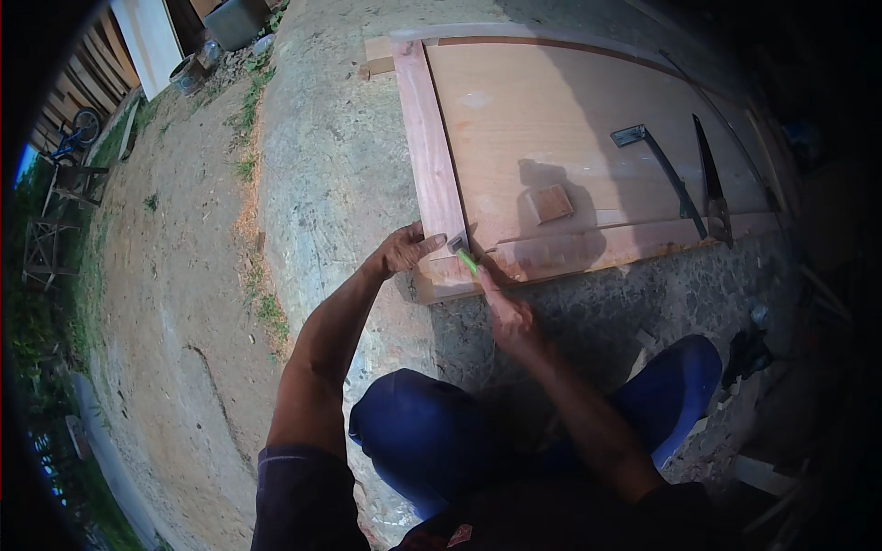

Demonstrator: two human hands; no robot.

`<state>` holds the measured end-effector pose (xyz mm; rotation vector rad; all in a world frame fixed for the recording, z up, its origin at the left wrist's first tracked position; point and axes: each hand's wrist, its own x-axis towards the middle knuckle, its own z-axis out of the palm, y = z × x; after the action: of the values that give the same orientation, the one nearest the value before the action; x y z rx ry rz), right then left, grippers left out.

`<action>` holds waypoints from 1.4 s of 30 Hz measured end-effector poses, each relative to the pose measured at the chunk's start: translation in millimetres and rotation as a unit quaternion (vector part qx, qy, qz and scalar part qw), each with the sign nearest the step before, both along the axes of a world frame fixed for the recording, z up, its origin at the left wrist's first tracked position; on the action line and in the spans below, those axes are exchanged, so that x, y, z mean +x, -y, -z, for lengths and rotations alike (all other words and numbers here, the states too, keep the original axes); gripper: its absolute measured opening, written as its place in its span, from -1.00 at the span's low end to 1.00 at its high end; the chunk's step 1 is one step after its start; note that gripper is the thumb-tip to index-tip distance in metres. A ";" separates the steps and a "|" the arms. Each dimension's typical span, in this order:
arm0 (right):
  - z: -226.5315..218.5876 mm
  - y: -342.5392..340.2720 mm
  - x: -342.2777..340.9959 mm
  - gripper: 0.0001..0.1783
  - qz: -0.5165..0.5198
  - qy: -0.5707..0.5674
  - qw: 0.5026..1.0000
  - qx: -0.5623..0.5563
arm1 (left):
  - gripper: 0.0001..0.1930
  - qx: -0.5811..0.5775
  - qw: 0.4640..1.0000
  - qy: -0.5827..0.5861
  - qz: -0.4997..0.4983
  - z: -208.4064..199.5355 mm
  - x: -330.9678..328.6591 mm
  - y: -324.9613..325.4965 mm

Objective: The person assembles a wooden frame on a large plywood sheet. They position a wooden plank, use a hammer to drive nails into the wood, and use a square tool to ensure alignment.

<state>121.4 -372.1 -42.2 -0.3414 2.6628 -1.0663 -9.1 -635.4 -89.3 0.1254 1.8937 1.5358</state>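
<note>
With our right hand (508, 317) gripping the green-handled hammer (464, 254) and our left hand (401, 250) spread wide on the door frame's (432, 156) near corner, we risk a glancing blow striking those fingers.

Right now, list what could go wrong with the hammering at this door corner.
1. The left hand rests on the frame rail beside the hammer head; a missed stroke could hit its fingers.
2. The handsaw and steel square lie loose on the panel; blows might shift them.
</note>
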 end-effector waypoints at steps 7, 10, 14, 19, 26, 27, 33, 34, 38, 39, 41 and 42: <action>15.0 29.4 12.2 -0.33 0.021 -0.162 0.979 -0.123 | -0.25 0.065 0.996 -0.018 -0.052 16.1 -2.7 17.9; 13.1 29.7 13.0 -0.31 0.029 -0.075 0.992 -0.100 | -0.37 0.038 0.998 0.002 -0.045 9.3 -7.6 17.4; -11.6 -0.9 8.0 -0.34 0.104 0.052 0.993 -0.007 | -0.63 0.050 0.996 -0.020 -0.066 22.1 -4.8 -17.2; 12.5 -47.1 -21.0 -0.38 0.143 -0.110 0.983 -0.013 | -0.31 0.088 0.994 -0.039 -0.046 26.0 12.8 0.2; -95.9 -208.4 -39.4 -0.51 0.059 -0.066 0.978 0.191 | -0.26 0.105 0.994 -0.026 0.014 35.9 7.7 -0.9; -131.6 -220.1 -43.8 -0.59 0.025 0.023 0.971 0.238 | -0.26 0.100 0.995 -0.025 0.012 37.0 5.8 10.0; -141.2 -323.3 0.0 -0.55 0.108 0.093 0.955 0.262 | -0.14 0.084 0.992 -0.089 -0.043 42.9 12.2 28.8; -121.2 -346.2 25.5 -0.57 0.164 0.104 0.953 0.232 | -0.14 0.061 0.994 -0.082 -0.036 38.2 17.6 21.1; -29.9 -423.7 113.5 -0.44 0.344 0.112 0.917 0.164 | -0.07 0.081 0.990 -0.096 -0.060 33.1 18.8 -4.2; -11.2 -443.0 135.1 -0.44 0.382 0.142 0.903 0.135 | -0.05 0.081 0.991 -0.088 -0.064 32.9 21.5 -8.1; 29.5 -467.9 155.7 -0.45 0.452 0.134 0.879 0.066 | 0.05 -0.050 0.986 -0.127 -0.095 51.0 -5.9 40.5; 50.5 -479.3 168.5 -0.46 0.494 0.109 0.862 0.039 | 0.09 -0.103 0.973 -0.184 -0.090 50.3 -14.2 57.6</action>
<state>289.9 107.2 -92.6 1.2171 2.6059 -1.0922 -23.3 -693.0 -139.5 0.1567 2.4032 1.5001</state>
